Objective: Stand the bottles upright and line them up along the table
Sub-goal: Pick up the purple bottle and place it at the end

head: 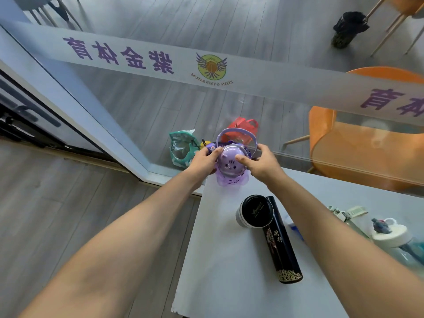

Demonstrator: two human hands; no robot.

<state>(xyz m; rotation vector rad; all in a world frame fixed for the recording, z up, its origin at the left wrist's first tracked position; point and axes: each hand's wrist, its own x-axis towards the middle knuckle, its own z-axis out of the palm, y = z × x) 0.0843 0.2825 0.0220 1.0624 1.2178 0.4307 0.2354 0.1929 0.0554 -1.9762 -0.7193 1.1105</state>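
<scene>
Grey plank flooring surrounds our matte white bench (218, 260). At its 12 o'clock corner, our left hand (203, 162) and right hand (261, 165) clasp an upright translucent purple bottle (230, 167), dome-lidded; a glossy black cylinder bottle (282, 244) lies at 6 o'clock.

glass banner strip (206, 65) in front of me: mirrored purple characters 紫金体育 | winged logo (211, 66) on it, reversed "ZIJIN GYMNASIUM" under it | black flask (281, 244) lying on my tabletop (218, 260): 国粹 | cup lid's print too tiny to read
</scene>
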